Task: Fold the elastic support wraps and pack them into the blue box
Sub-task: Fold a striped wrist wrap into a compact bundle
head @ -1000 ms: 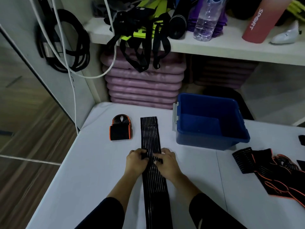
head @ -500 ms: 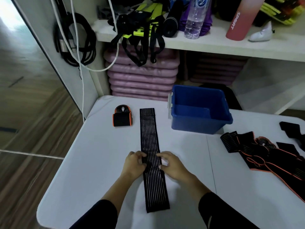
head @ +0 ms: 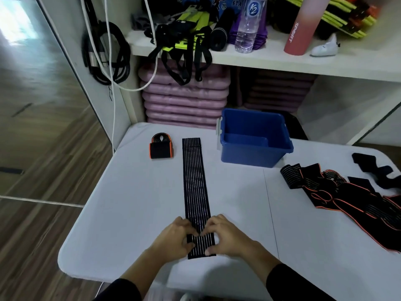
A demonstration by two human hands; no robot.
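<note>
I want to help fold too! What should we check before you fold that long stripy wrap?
1. Long wrap flat and straight on the table: ok.
2. Left hand and right hand both hold its near end: ok.
3. Folded wrap lies apart from it, to the left: ok.
4. Blue box upright and open on top: ok.
5. Every wrap folded: not ok, a tangled pile lies on the right.
</note>
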